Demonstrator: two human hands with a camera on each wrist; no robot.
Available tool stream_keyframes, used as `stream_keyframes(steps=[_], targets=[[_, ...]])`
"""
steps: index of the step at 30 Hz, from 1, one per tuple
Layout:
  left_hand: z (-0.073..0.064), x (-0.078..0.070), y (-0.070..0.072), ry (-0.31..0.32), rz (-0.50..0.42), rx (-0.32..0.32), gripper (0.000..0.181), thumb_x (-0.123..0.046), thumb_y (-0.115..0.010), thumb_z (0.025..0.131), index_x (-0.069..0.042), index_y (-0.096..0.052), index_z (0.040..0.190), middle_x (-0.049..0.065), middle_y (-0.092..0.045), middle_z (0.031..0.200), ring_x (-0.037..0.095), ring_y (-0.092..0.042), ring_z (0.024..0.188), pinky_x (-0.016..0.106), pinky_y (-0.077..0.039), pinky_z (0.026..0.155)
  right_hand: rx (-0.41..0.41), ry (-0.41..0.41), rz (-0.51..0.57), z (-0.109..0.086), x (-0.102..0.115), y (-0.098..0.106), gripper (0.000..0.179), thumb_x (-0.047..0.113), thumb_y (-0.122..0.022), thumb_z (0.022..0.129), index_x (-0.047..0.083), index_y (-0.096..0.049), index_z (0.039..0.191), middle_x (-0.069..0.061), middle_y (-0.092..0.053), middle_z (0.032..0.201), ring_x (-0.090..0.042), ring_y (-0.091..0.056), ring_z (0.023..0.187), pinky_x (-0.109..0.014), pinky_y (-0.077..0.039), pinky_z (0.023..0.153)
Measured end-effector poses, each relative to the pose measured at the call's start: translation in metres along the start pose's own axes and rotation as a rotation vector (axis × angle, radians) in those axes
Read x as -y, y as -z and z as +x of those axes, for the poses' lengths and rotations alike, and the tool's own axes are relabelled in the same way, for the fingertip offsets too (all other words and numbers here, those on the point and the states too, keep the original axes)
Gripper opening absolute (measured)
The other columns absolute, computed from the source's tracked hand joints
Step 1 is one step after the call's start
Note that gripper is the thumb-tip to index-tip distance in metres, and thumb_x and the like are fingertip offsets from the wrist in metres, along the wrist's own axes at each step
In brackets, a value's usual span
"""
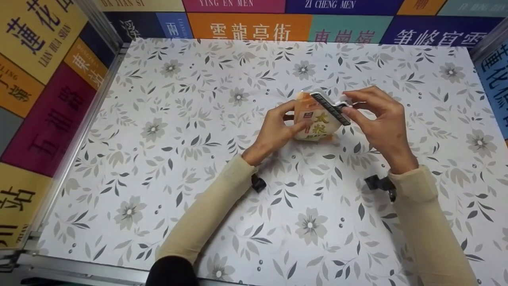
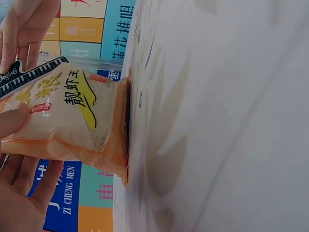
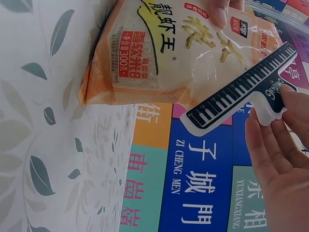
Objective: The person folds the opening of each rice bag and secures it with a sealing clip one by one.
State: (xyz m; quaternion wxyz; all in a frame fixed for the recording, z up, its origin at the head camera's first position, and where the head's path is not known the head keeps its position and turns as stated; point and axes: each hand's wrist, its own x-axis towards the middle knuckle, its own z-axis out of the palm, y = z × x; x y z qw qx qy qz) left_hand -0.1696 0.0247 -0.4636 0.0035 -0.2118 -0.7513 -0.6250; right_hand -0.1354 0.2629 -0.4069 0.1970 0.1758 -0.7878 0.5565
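An orange and cream plastic bag of rice [image 1: 305, 101] stands upright on the table, its lower edge at the tabletop in the left wrist view. My left hand [image 1: 274, 131] grips its left side, thumb across the printed front. Slanting over the upper right corner of the bag is a bag clip [image 3: 236, 89] patterned with black and white piano keys. The fingers and thumb of my right hand [image 1: 381, 115] pinch the clip's handle. In the right wrist view the front of the rice bag [image 3: 145, 48] shows a 300g label.
A white cloth with grey leaves and flowers covers the table [image 1: 131, 159]. Coloured panels with place names [image 1: 250, 28] stand along the back and both sides. Black wrist mounts [image 1: 258, 183] sit at both sleeve cuffs.
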Motion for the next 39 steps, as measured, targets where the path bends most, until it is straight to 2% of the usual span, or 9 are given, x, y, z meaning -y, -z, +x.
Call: stream_keyframes(steps=[11,20,28,35,39], targets=[[0.002,0.001,0.0,0.012,0.003,0.013,0.036,-0.009,-0.082,0.089,-0.004,-0.072,0.123,0.012,-0.075,0.122,0.019,-0.071,0.112,0.021,-0.057,0.097,0.007,0.007,-0.035,0.001,0.0,0.002,0.032,-0.006,-0.081,0.086,0.002,-0.078,0.116,-0.012,-0.075,0.11,-0.016,-0.071,0.103,-0.024,-0.06,0.09],[0.002,0.001,0.0,0.03,0.023,0.034,0.035,-0.012,-0.082,0.091,-0.003,-0.072,0.123,0.013,-0.075,0.122,0.018,-0.07,0.114,0.019,-0.056,0.098,0.0,-0.05,-0.073,-0.002,0.008,0.002,0.031,-0.006,-0.079,0.087,0.0,-0.077,0.118,-0.007,-0.074,0.11,-0.013,-0.07,0.104,-0.022,-0.058,0.092],[0.003,-0.001,0.0,0.044,0.013,0.047,0.041,-0.014,-0.083,0.089,-0.005,-0.071,0.128,0.012,-0.075,0.125,0.022,-0.071,0.115,0.02,-0.056,0.098,-0.001,-0.048,-0.07,-0.002,0.001,0.003,0.032,-0.004,-0.079,0.088,0.001,-0.077,0.119,-0.004,-0.074,0.112,-0.013,-0.069,0.105,-0.021,-0.058,0.092],[-0.004,0.002,0.001,0.066,-0.01,0.049,0.045,-0.014,-0.085,0.087,-0.005,-0.07,0.129,0.013,-0.074,0.126,0.027,-0.071,0.116,0.022,-0.057,0.099,0.039,-0.079,-0.056,-0.009,-0.002,-0.001,0.041,-0.003,-0.077,0.09,0.007,-0.073,0.13,0.004,-0.073,0.119,-0.015,-0.067,0.109,-0.02,-0.056,0.093],[-0.007,0.001,0.003,0.065,0.022,0.054,0.049,-0.016,-0.086,0.087,-0.007,-0.068,0.131,0.011,-0.073,0.13,0.025,-0.069,0.122,0.024,-0.056,0.103,0.058,-0.093,-0.076,-0.014,-0.004,-0.002,0.045,-0.002,-0.077,0.091,0.008,-0.07,0.134,0.001,-0.071,0.127,-0.015,-0.066,0.112,-0.018,-0.055,0.094]])
